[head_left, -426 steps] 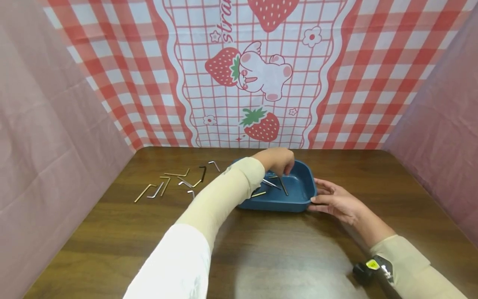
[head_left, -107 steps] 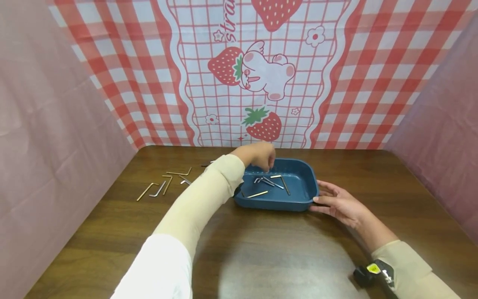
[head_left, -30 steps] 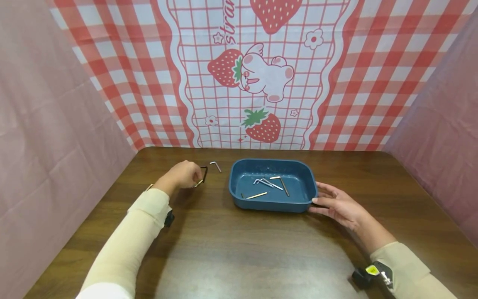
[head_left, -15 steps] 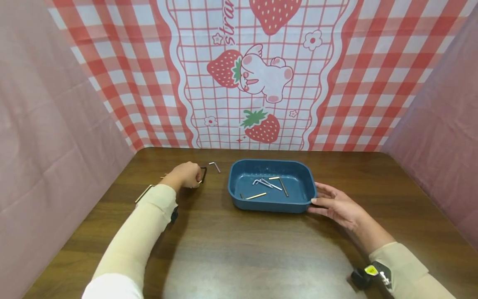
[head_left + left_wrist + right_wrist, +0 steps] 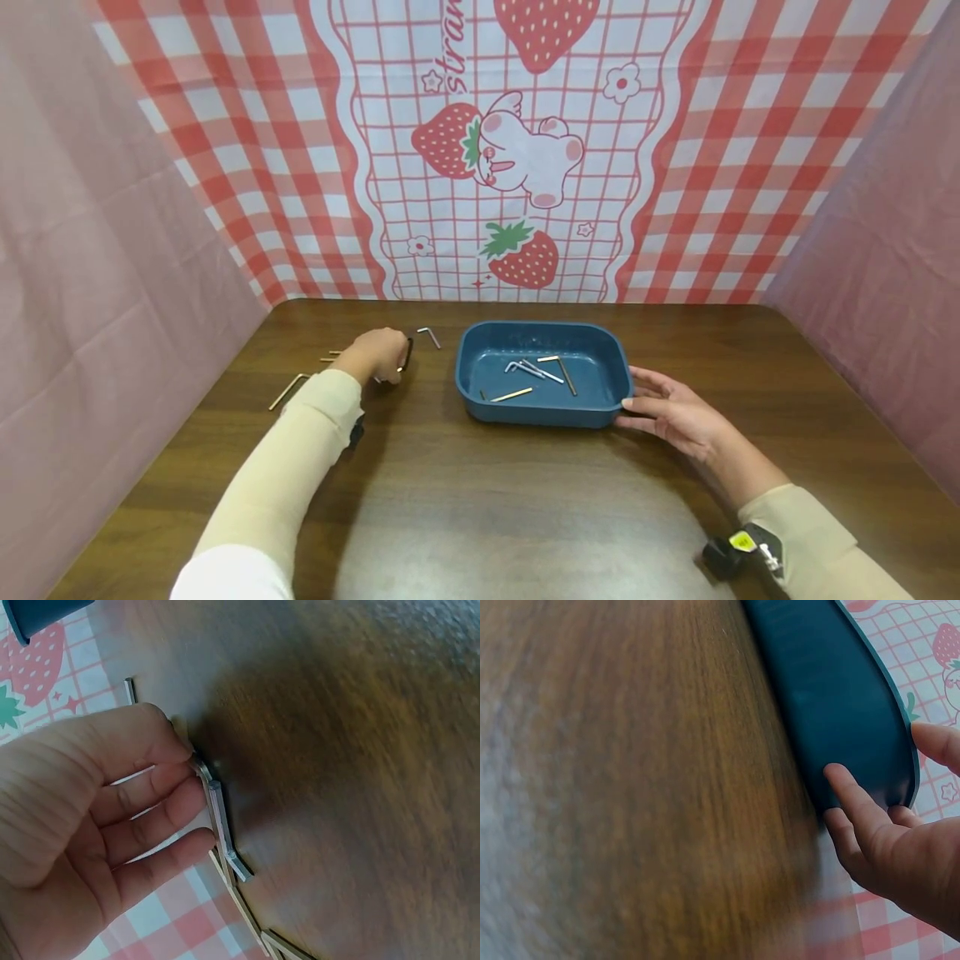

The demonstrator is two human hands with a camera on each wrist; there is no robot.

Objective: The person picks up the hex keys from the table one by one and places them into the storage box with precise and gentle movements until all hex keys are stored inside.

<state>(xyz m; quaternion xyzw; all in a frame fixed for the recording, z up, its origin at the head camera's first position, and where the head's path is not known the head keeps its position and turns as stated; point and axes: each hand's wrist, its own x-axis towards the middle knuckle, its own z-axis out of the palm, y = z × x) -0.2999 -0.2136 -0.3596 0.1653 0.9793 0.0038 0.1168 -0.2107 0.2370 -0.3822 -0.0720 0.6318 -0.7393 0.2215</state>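
A: What does the blue tray (image 5: 543, 416) hold?

B: Hex keys. Two silver hex keys (image 5: 551, 376) lie close together mid-floor; which is uppermost is hard to make out. Right of them is an L-shaped gold hex key (image 5: 567, 377), and a slim gold hex key (image 5: 512, 395) lies by the tray's front wall, its short end unclear.

A: And the hands?

B: The right hand (image 5: 675, 412) touches the tray's right end, its grip wide, fingers spread around the corner. The left hand (image 5: 384, 354) is down on the bench (image 5: 465, 500), left of the tray. In the left wrist view its thumb tip meets a steel hex key (image 5: 219, 817); whether the grip pinches it, one cannot tell, since the thumb covers the index fingertip.

A: What else is left of the tray?

B: A lone silver key (image 5: 432, 337) nearest it, then a black hex key (image 5: 407, 354) beside the left hand. Farthest out, a brass-coloured key (image 5: 286, 392) is partly covered by the left sleeve (image 5: 285, 467). Only the ends of other gold keys (image 5: 329, 360) show past the forearm.
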